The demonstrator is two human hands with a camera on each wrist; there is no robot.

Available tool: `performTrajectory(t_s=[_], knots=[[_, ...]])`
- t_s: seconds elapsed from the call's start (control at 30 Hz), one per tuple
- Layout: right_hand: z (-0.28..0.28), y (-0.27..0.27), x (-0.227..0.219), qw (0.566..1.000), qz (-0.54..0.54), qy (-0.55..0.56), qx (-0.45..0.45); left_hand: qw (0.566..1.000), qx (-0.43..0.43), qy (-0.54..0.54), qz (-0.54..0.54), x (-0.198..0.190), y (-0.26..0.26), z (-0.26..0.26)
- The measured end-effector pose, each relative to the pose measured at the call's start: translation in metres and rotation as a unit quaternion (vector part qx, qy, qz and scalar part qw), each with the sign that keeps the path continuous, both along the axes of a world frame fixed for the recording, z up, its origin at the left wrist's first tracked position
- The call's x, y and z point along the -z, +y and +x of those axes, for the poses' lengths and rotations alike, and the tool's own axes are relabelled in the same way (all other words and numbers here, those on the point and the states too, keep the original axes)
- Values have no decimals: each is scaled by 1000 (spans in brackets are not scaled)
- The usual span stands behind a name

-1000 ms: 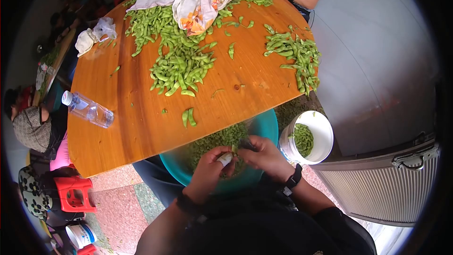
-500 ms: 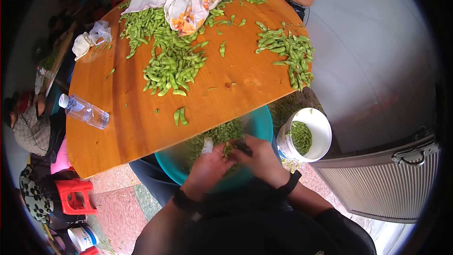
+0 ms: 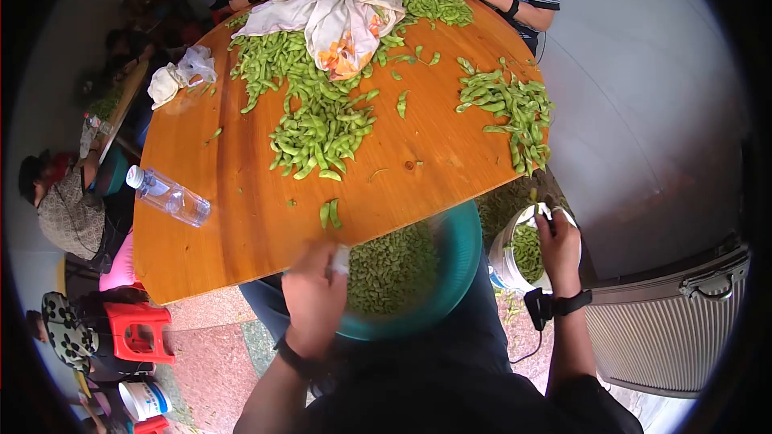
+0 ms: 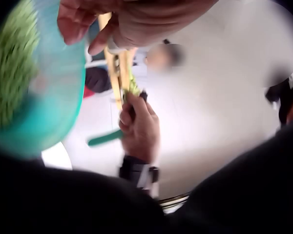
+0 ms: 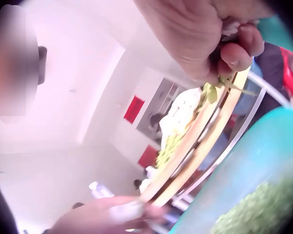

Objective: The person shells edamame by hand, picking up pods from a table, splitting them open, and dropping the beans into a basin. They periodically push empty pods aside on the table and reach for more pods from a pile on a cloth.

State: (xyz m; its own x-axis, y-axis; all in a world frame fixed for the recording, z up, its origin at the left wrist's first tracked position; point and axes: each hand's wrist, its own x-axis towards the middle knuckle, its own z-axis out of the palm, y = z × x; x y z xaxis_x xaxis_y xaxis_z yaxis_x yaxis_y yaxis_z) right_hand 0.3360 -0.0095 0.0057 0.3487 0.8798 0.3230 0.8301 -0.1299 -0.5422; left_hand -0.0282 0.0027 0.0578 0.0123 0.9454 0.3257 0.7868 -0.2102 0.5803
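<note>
My left hand (image 3: pixel 315 293), motion-blurred, is near the table's front edge, left of the teal basin (image 3: pixel 470 261). A white wrapping (image 3: pixel 341 260) covers one of its digits. In the left wrist view that hand's fingers (image 4: pixel 78 24) bend loosely, with nothing visible between them. Shelled green beans (image 3: pixel 394 269) fill the basin's bottom. Over the white bucket (image 3: pixel 500 264) my right hand (image 3: pixel 560 249) grips a small dark tool (image 3: pixel 545 229), its exact kind hidden by the fingers. A green pod piece (image 5: pixel 213 92) shows at its fingertips in the right wrist view.
Edamame pods (image 3: pixel 322 133) are heaped on the wooden table (image 3: pixel 450 145), partly beneath a floral cloth (image 3: pixel 346 24). Two pods (image 3: pixel 330 213) lie near its front edge. A water bottle (image 3: pixel 170 196) lies at the left. A ribbed metal case (image 3: pixel 659 329) stands at the right.
Both hands were together over the basin. They have parted: the left moved left toward the table edge, the right moved right over the white bucket with the dark tool.
</note>
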Motion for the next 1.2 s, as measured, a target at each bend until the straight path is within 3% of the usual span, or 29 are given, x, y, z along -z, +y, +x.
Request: performTrajectory(t_s=[0.03,0.13,0.27,0.37,0.4,0.43,0.47,0.5,0.53,0.6,0.7,0.77,0.8,0.87,0.93,1.0,1.1,1.2], knots=[[20,-5,11,999,-38,-5,28,999,-29,-34,-3,-9,9,0],[41,-18,24,998,-50,-29,10,997,-63,33,11,-8,39,-2],[-2,-24,13,990,-37,115,-68,998,-20,58,16,1,54,-14],[-64,-21,-24,899,-121,377,-186,998,-14,48,-45,-8,43,-14],[-83,-17,-42,867,-188,408,-215,998,-8,50,-46,-10,35,-10],[-98,-13,-43,832,-208,439,-267,980,50,-126,-143,-12,25,-3],[-114,-10,-48,791,-222,482,-304,919,104,-297,-236,-11,16,5],[-131,-5,-56,742,-233,545,-314,898,125,-351,-235,-6,9,15],[-140,-1,-59,742,-232,546,-310,872,146,-405,-233,-1,4,21],[-150,5,-63,730,-278,535,-322,881,158,-368,-250,0,2,17],[-156,4,-47,735,-259,534,-327,902,179,-319,-231,9,-2,10],[-159,-1,-41,738,-237,533,-340,940,190,-227,-167,13,-6,14],[-160,-3,-42,744,-234,529,-335,939,192,-229,-168,16,-7,17],[-162,-7,-40,752,-230,524,-328,976,195,-90,-37,19,-10,22],[-163,-10,-35,754,-220,523,-331,979,177,-86,-61,21,-14,25],[-162,-13,-36,755,-227,525,-321,984,179,-11,-23,26,-15,24],[-162,-16,-39,756,-242,525,-309,982,189,17,0,26,-15,25],[-160,-16,-39,760,-248,514,-311,985,162,52,-35,20,-24,34]])
